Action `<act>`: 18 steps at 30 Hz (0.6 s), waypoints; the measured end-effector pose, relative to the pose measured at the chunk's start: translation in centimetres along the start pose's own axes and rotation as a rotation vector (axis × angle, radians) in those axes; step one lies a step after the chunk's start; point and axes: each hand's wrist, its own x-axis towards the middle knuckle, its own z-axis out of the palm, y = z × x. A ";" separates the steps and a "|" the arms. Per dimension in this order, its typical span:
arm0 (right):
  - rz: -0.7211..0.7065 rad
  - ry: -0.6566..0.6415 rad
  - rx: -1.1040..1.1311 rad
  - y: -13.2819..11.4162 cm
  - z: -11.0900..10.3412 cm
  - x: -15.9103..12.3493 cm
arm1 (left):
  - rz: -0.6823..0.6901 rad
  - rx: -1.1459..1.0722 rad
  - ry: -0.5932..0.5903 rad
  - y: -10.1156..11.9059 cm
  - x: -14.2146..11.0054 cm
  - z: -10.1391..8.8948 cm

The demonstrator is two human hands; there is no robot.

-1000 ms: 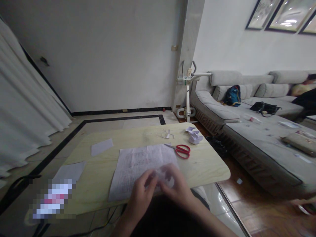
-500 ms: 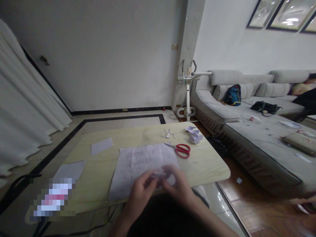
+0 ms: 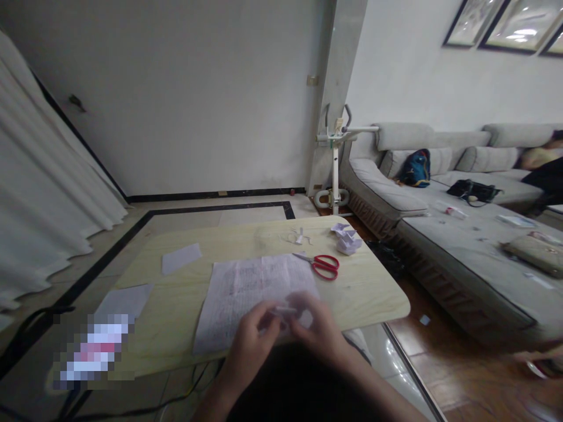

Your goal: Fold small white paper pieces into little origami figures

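Close to the front edge of the table, my left hand (image 3: 258,325) and my right hand (image 3: 314,322) meet with curled fingers. Between their fingertips is a small piece of white paper (image 3: 285,309), seemingly folded or rolled; motion blur hides its exact form. Beneath and beyond them lies a large sheet of paper (image 3: 250,287) covered in faint writing. Red-handled scissors (image 3: 324,267) rest just past its far right corner, blades pointing left. Crumpled paper (image 3: 347,241) and thin paper scraps (image 3: 299,237) sit near the far edge.
On the left of the wooden table (image 3: 373,293) lie a blank paper piece (image 3: 181,258) and another sheet (image 3: 125,302), beside a pixelated patch. A grey sofa (image 3: 466,258) with bags stands to the right, with a person at its far end. White exercise equipment (image 3: 335,170) stands behind.
Both hands stay almost in place around the small paper, with slight finger movement. The camera view shifts very slightly; the things on the table have not moved.
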 end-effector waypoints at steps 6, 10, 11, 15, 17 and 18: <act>-0.019 -0.024 -0.016 -0.3 -0.4 0.1 | -0.014 -0.002 0.006 0.4 0.0 0.0; -0.042 -0.032 -0.054 -0.5 -0.4 0.1 | -0.009 -0.022 0.001 0.3 -0.1 0.0; -0.049 -0.034 -0.063 -0.5 -0.4 0.1 | -0.006 -0.025 0.000 0.3 -0.1 0.0; -0.100 -0.021 -0.140 -0.6 -0.3 0.1 | 0.013 0.031 0.016 0.5 -0.2 -0.1; -0.129 -0.022 -0.183 -0.6 -0.3 0.2 | 0.015 0.079 0.023 0.6 -0.2 0.0; -0.141 -0.022 -0.197 -0.7 -0.3 0.2 | 0.018 0.096 0.027 0.7 -0.2 0.0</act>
